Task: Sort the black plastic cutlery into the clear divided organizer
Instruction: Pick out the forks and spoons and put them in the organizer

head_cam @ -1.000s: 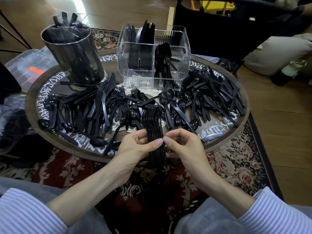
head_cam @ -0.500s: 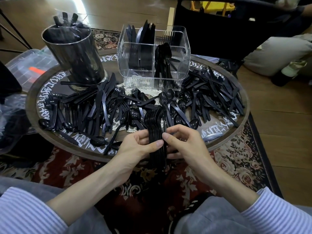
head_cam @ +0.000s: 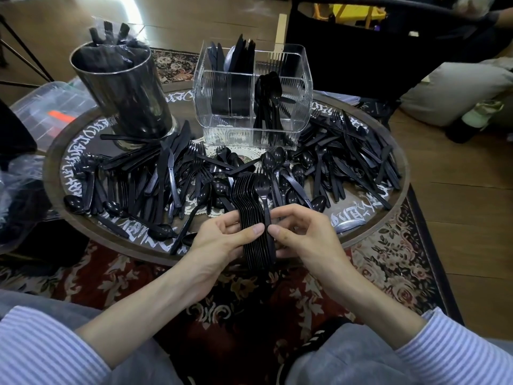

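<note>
In the lower middle of the frame the two hands meet over the near edge of the round bench (head_cam: 116,240). The left hand (head_cam: 219,240) has its fingers and thumb curled round a nested stack of forks (head_cam: 255,218), with the tines pointing away toward the middle of the frame and the handles hanging over the bench edge. The right hand (head_cam: 302,234) pinches one single fork (head_cam: 266,201) by its handle and lays it against the right side of the stack, touching it. So the step in hand, as I judge it, is collecting forks into one bundle before they go into the container; the sorting is far from finished. Above the hands, across the middle of the frame, the loose cutlery (head_cam: 347,165) lies in a wide heap of spoons, knives and forks mixed together. Behind it, in the upper middle, stands the clear divided organizer (head_cam: 301,87): its left compartment holds flat pieces standing upright, its front right compartment holds spoons, and fork tines show in a back right compartment. In the upper left stands a metal cylinder (head_cam: 125,93) with more black cutlery inside. The next move probably calls for pressing the single fork fully into the stack, then either picking more forks from the heap or carrying the bundle over the heap to the fork compartment, handles down, without letting the stack fan out.
</note>
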